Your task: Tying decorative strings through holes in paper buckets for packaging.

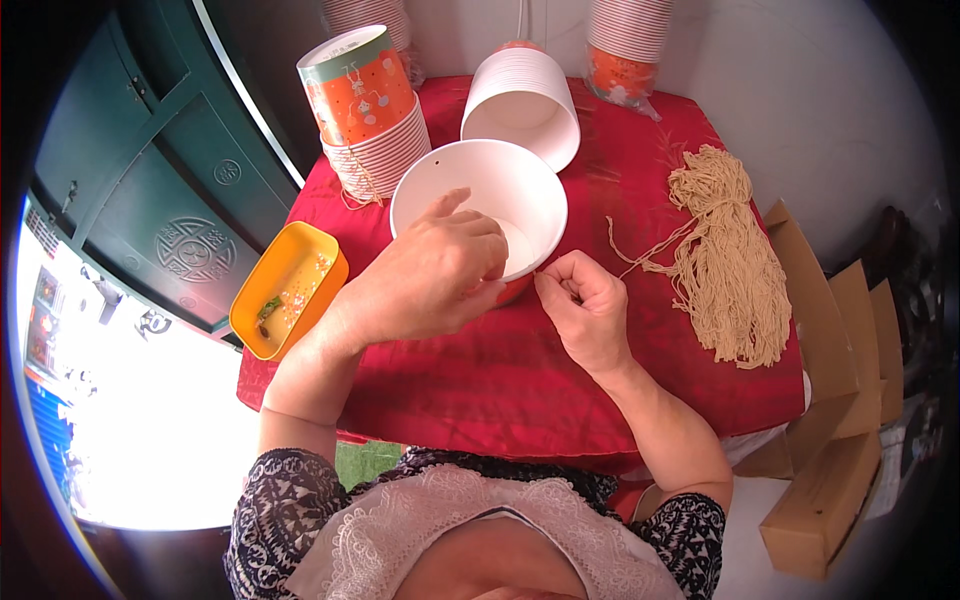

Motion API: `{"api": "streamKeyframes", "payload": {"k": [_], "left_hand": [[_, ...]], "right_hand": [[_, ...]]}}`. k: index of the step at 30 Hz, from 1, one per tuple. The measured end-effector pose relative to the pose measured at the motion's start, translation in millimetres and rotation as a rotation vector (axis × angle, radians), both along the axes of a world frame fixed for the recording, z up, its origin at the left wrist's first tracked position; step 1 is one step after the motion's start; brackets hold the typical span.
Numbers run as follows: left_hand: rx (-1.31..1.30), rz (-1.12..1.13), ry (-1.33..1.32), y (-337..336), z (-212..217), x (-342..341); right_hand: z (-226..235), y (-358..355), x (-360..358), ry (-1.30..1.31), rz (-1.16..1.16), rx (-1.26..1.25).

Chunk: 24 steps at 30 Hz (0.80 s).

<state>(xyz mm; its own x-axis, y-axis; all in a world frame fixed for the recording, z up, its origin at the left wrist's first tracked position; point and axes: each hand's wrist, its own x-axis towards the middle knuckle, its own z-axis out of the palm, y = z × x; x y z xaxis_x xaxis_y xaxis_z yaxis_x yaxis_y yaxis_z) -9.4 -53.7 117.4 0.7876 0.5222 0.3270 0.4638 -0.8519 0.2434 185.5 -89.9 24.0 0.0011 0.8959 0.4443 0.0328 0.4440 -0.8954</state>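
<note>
- Nearest me: right hand [583, 295] at the near right of the tub's rim. Narrow; thumb and finger pinched together, apparently on a strand of cord [655, 252] that trails off to the right.
- Left hand [440, 255] over the near left of the rim, fingers half curled, index finger lifted. Whether anything sits in its grip, I cannot tell.
- White-lined tub [545, 205] on the red-clothed desk [500, 400], mid-desk, mouth tipped toward the person. Small dark hole high in the far wall.
- Handling, my guess: paper-like, very light, quick to slide on cloth. Wall would dent if squeezed; rim the stiffest part. Best hold: rim between thumb and fingers, lightly.
- Cord: soft, limp, probably a little rough, so unlikely to slip. Best pinched close to its end; further back it would flop.
- Yellow tray [262, 345] beyond the left forearm, small bits inside.
- Tan cord bundle [735, 275] on the right, loose strands; likely to tangle. Draw one strand singly.
- Far side: upright tub stack [375, 155] at left, another stack [510, 85] lying behind the tub.
</note>
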Motion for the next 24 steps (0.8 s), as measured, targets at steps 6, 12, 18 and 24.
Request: {"api": "streamKeyframes", "payload": {"k": [6,12,18,24], "left_hand": [[0.039,-0.08,-0.034,-5.5,-6.0,4.6],[0.276,-0.016,0.114,-21.6,-12.2,16.1],[0.575,-0.013,0.324,-26.1,-28.5,26.9],[0.61,-0.029,0.345,-21.2,-43.7,35.5]], "right_hand": [[-3.1,1.2,0.1,0.007,0.0,-0.047],[-4.5,1.6,3.7,0.017,-0.002,-0.105],[-12.2,7.5,5.1,0.053,0.016,-0.165],[-8.9,12.2,12.0,0.207,0.058,-0.31]]}}
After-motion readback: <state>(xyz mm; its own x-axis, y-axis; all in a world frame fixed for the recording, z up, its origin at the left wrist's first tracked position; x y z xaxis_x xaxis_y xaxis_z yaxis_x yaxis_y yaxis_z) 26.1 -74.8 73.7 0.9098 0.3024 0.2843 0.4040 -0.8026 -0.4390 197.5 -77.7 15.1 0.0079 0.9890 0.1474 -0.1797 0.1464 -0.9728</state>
